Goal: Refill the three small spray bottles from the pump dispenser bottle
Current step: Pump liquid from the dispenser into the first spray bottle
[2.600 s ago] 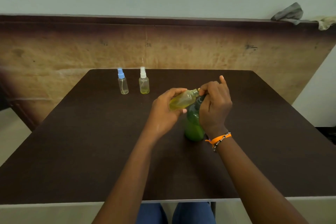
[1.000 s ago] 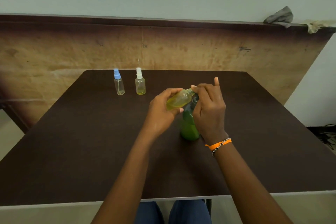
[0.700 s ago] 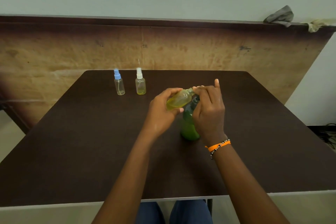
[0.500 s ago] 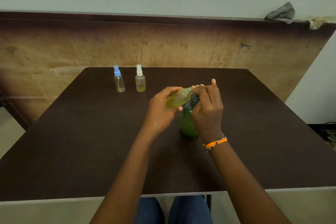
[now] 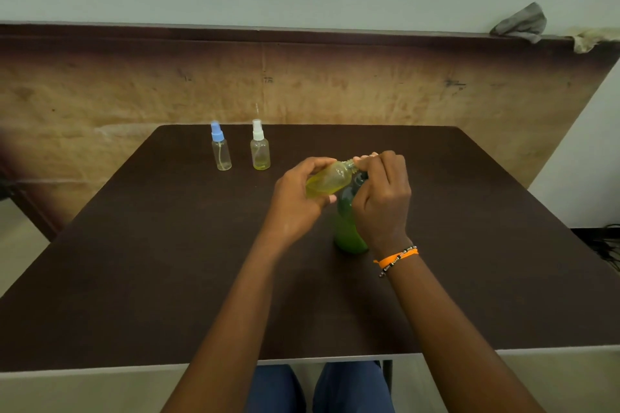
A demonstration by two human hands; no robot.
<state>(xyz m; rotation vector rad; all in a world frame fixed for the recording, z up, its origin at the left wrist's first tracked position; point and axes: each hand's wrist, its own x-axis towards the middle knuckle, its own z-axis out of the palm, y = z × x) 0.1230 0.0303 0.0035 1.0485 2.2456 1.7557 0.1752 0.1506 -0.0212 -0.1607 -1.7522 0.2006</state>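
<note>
Both forearms reach forward from the near edge of the dark bench (image 5: pixel 134 261) and meet a little right of its middle. The left hand (image 5: pixel 295 201) is curled around the body of an uncapped spray bottle (image 5: pixel 327 179), thumb on the near side and fingers over the top, so this grip is grasping the bottle. That bottle lies tilted nearly on its side, its long axis running from lower left to upper right, with its open neck pointing right and slightly up toward the other hand. Yellow liquid fills much of it.

The right hand (image 5: pixel 380 198) arches over the top of the green pump bottle (image 5: pixel 349 228), fingers bent downward and fingertips gathered at the spray bottle's neck. The pump head is mostly hidden beneath this hand, so it cannot be told whether the grip presses or grasps it. The wrist carries an orange bracelet (image 5: pixel 397 256). The pump bottle stands upright on the bench, directly below the hands.

Two more spray bottles stand upright near the far edge, left of the hands and close together: a blue-capped bottle (image 5: pixel 220 149) and, to its right, a white-capped bottle (image 5: pixel 260 147) with a little yellow liquid at its bottom. No label or writing can be read on any bottle.

A grey rag (image 5: pixel 520 23) lies on the ledge at far right.
</note>
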